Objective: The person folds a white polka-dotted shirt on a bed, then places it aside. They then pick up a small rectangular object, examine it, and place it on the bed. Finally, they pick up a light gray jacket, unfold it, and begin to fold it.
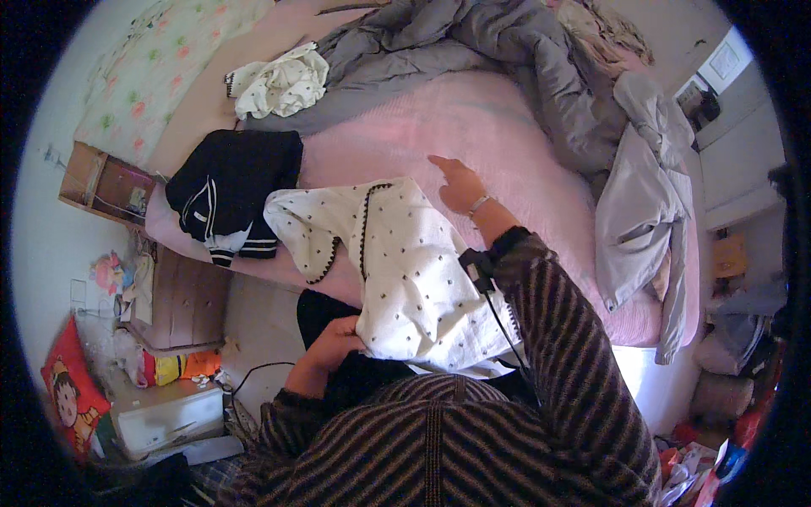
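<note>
A white garment (412, 272) with small dark dots and black scalloped trim lies spread over the bed's near edge and towards my lap. My left hand (332, 345) grips its near left edge, the fingertips partly hidden by the cloth. Above the pink bedsheet (507, 136), just past the garment's far right corner, my right hand (459, 184) has its index finger stretched out and holds nothing visible. A bracelet circles that wrist. Left of the garment, a black piece of clothing (244, 184) with white stripes lies folded on the bed.
A crumpled white dotted cloth (285, 82) sits at the far left, beside a grey duvet (469, 38). Light grey clothing (643, 215) hangs over the bed's right side. A brown cabinet (190, 291) and a white drawer box (171, 415) stand left. A black cable (507, 326) runs along my right sleeve.
</note>
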`<state>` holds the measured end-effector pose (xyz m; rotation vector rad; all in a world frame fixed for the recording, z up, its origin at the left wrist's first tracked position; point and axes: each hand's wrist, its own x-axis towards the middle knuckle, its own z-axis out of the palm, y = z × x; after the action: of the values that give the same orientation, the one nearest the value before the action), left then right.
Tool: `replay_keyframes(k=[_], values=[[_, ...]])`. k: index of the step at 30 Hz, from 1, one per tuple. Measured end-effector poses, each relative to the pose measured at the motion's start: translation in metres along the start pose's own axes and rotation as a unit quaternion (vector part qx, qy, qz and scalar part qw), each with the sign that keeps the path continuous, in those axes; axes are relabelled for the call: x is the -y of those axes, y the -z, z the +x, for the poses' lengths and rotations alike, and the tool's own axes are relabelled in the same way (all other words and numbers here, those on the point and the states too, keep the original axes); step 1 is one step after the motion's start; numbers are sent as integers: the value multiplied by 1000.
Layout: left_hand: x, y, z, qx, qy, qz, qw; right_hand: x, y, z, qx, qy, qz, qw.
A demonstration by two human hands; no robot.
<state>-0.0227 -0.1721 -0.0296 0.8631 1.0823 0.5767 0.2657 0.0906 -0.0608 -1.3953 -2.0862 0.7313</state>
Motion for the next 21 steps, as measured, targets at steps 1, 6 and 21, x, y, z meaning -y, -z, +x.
replay_keyframes(k=[1, 6, 21], values=[[-5, -1, -1, 23, -14, 9, 1000, 5, -10, 15, 25, 16, -4, 1000], [-26, 2, -7, 56, -28, 139, 988, 24, -52, 39, 180, 81, -145, 970], [-178, -39, -22, 2, -338, 26, 941, 9, 168, -102, -283, 45, -8, 958]])
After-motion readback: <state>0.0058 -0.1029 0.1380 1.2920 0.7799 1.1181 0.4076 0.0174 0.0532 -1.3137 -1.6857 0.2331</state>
